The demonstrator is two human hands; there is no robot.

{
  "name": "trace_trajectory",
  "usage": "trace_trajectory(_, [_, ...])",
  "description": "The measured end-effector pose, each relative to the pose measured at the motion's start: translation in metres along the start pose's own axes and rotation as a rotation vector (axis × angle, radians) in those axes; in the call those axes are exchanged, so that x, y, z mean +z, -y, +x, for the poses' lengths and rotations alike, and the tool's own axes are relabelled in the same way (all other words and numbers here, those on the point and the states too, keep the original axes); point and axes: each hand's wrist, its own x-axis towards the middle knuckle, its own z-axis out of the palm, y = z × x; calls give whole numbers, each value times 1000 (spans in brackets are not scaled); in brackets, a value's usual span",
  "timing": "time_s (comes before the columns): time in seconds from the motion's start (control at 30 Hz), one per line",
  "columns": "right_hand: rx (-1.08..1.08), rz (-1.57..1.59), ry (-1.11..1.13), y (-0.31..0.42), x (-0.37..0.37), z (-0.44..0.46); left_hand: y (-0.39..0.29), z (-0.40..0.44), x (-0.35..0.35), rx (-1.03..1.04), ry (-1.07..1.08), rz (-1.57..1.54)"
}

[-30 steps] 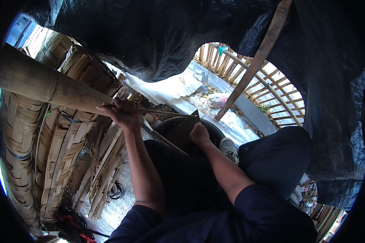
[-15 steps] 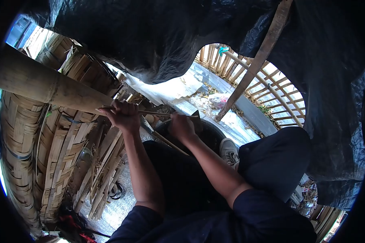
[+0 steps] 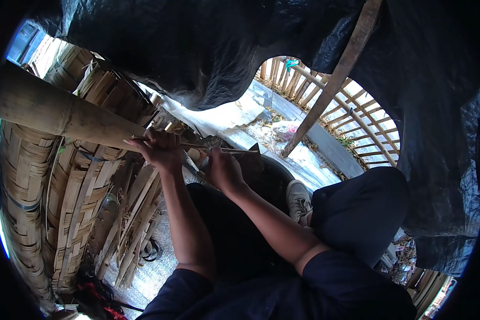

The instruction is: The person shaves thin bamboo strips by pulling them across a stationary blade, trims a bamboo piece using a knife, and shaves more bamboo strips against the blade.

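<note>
My left hand [image 3: 164,151] is closed round a thin strip [image 3: 194,145], just by the end of a thick bamboo pole [image 3: 80,114]. Beside it on the right, my right hand [image 3: 223,169] is closed too, around a tool whose dark flat blade [image 3: 248,158] points right, with the strip running along it. The tool's handle is hidden in the fingers. Below the blade sits a dark round tub [image 3: 276,173].
Woven bamboo rolls [image 3: 24,192] stand at the left, beside a pile of split bamboo pieces [image 3: 136,234]. Black sheeting [image 3: 197,48] hangs above. A slanting wooden post [image 3: 330,88] crosses before a bamboo lattice [image 3: 357,114]. My shoe [image 3: 298,200] is right of the tub.
My right hand has moved left along the strip with the tool, from over the tub to close beside my left hand. My left hand has stayed nearly in place.
</note>
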Motion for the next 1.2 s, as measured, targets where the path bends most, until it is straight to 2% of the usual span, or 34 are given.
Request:
trace_trajectory(0.1, [66, -139, -77, -70, 22, 12, -5, 3, -13, 19, -11, 6])
trace_trajectory(0.2, [75, -146, -58, -94, 27, 20, -2, 4, -6, 16, -14, -15])
trace_trajectory(0.3, [47, -62, 19, 6, -13, 1, 1, 4, 6, -4, -9, -16])
trace_trajectory(0.4, [5, -29, 15, 1, -8, -1, 2, 2, 1, 8, 12, 10])
trace_trajectory(0.47, [22, -129, -16, -72, 18, 11, -1, 4, -5, 38, 24, 35])
trace_trajectory(0.5, [39, -232, -43, -81, 15, 14, -3, 3, -6, 23, 24, 6])
trace_trajectory(0.57, [42, -194, -66, -90, 25, 16, -4, 4, -7, 13, 27, -21])
trace_trajectory(0.6, [54, -157, -93, -85, 20, 15, -1, 4, 2, 9, 5, -19])
trace_trajectory(0.67, [87, -104, -45, -17, 0, 4, 1, 2, 3, -6, -30, -14])
trace_trajectory(0.73, [114, -54, 1, 1, -5, 1, 0, 5, -1, 2, 80, -24])
trace_trajectory(0.8, [145, -107, 45, -23, 3, 5, -1, 7, -8, 11, 71, -1])
trace_trajectory(0.87, [96, -228, -12, -104, 24, 11, -4, 5, -9, 27, 63, 24])
trace_trajectory(0.9, [91, -229, -13, -120, 24, 6, -4, 3, -6, 6, 43, -10])
trace_trajectory(0.97, [282, -202, -29, -135, 25, -1, -2, 4, 1, -20, 31, -44])
trace_trajectory(1.07, [356, -126, -44, -56, 20, -3, 3, 3, 5, -24, -13, -13])
trace_trajectory(1.1, [359, -131, -40, -45, 14, -2, 1, 5, 3, -13, 15, 8])
trace_trajectory(1.17, [189, -74, 65, -32, 4, 4, -1, 7, -1, -2, 48, 28])
trace_trajectory(1.2, [189, -73, 63, -53, 11, 7, -1, 7, -4, 1, 42, 30])
